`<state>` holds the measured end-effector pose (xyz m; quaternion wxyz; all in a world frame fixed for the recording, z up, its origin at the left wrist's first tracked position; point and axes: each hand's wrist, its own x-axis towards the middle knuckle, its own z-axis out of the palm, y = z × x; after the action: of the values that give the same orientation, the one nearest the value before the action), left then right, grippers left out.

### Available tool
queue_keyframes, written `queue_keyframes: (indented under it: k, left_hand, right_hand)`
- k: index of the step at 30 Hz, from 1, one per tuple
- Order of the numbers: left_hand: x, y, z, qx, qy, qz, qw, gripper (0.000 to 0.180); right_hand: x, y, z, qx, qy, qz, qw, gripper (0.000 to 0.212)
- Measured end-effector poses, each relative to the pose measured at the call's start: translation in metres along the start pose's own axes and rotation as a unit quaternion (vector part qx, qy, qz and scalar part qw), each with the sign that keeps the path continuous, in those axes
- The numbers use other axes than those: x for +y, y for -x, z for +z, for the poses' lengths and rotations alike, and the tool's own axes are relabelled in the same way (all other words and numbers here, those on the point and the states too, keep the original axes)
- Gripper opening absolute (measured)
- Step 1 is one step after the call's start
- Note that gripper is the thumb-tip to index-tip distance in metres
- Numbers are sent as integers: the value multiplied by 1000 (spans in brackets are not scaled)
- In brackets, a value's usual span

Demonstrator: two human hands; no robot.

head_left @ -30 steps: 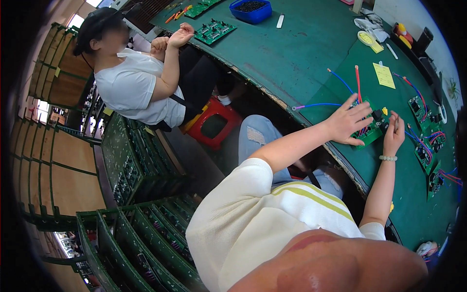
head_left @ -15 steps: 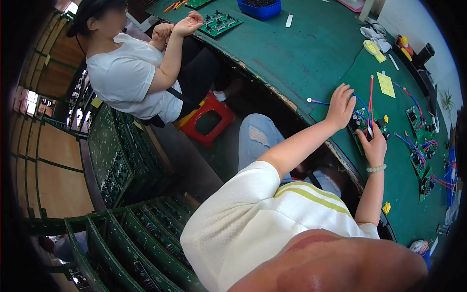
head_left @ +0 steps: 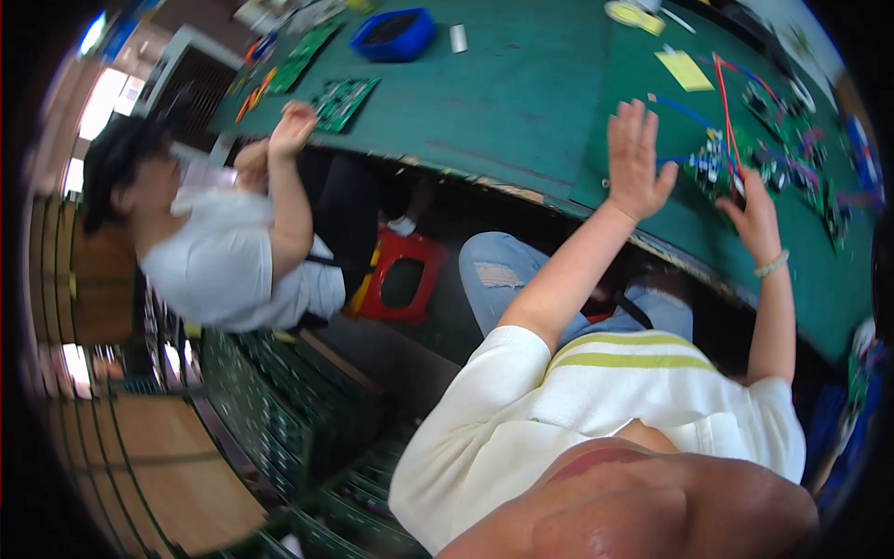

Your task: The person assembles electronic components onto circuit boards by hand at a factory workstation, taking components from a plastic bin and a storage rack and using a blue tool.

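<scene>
A green circuit board (head_left: 705, 170) with blue and red wires lies on the green worktable, blurred in part. My right hand (head_left: 759, 219), with a bead bracelet at its wrist, is at the board's near right edge. Its thumb and fingers close around a dark part of the board where the red wires (head_left: 726, 107) end. To the left of the board, my left hand (head_left: 638, 168) is raised with the palm down and its fingers stretched out. Nothing is in it. A blue wire (head_left: 683, 110) passes from the board towards its fingertips.
More wired circuit boards (head_left: 805, 158) lie to the right, near a yellow note (head_left: 684, 71). A blue bin (head_left: 393, 35) and another board (head_left: 343, 101) stand farther left. A person (head_left: 223, 247) sits there beside a red stool (head_left: 402, 279); green racks (head_left: 279, 401) stand behind.
The view has turned, so the table and the person sit differently in it. My left hand has lifted away from the board and its fingers have straightened. My right hand stays at the board.
</scene>
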<state>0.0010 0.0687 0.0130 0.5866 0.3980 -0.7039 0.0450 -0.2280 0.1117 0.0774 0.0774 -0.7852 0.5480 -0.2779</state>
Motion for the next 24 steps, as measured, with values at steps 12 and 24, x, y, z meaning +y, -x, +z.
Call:
queue_keyframes:
  k: [12,24]
  left_hand:
    - [-16,16,12,-118,43,-158,980,36]
    - [-19,12,15,-167,83,-234,954,25]
  right_hand:
    - [87,61,-88,177,140,134,965,50]
    - [208,143,-118,178,232,414,862,40]
